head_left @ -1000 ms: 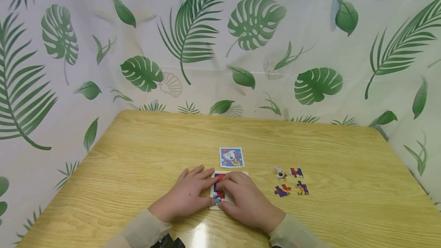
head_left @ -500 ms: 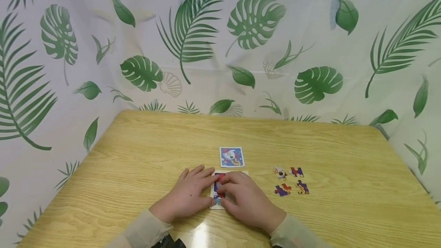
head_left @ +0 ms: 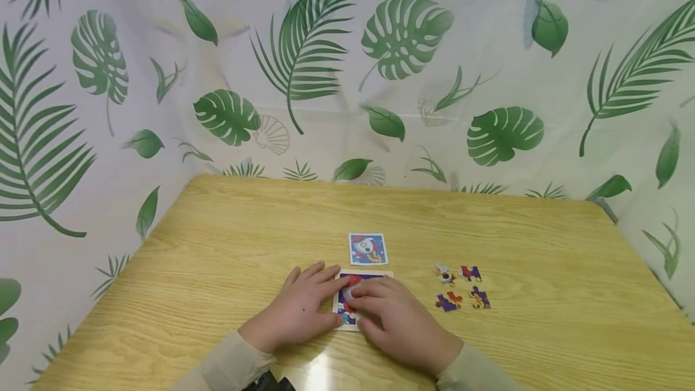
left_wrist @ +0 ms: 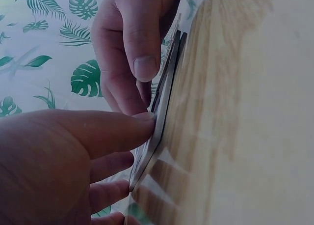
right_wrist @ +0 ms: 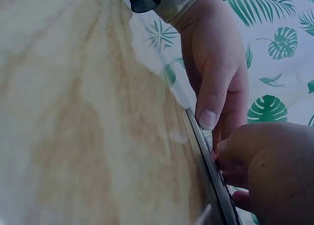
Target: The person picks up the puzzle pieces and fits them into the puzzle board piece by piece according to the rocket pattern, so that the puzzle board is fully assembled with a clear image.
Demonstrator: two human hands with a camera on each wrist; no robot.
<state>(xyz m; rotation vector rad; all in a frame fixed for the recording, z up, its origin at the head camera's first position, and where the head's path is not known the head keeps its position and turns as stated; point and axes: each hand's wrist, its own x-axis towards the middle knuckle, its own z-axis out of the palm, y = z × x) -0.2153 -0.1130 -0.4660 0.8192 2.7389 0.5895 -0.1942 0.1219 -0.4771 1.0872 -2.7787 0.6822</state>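
A small square jigsaw puzzle [head_left: 380, 272] with a pale border lies near the table's front, partly covered by both hands. Red, purple and pale printed areas show on it. My left hand [head_left: 298, 306] rests at its left side with fingers extended, thumb and forefinger touching the puzzle. My right hand [head_left: 402, 321] lies over its right part, fingers bent slightly, fingertips touching the printed surface. In the left wrist view the puzzle's edge [left_wrist: 167, 99] appears side-on, the left thumb against it. The right hand [right_wrist: 279, 171] hides what lies under its fingers in the right wrist view.
Behind the puzzle lies a picture card [head_left: 368, 249] with a white rocket-like figure. Several loose jigsaw pieces [head_left: 449, 301] are spread to the right of the right hand. A leaf-patterned cloth [head_left: 326, 77] hangs behind the wooden table [head_left: 244, 222].
My right hand has shifted slightly right, and more of the puzzle's printed surface shows between the hands. The left hand stays in place; the loose pieces and the card lie as before.
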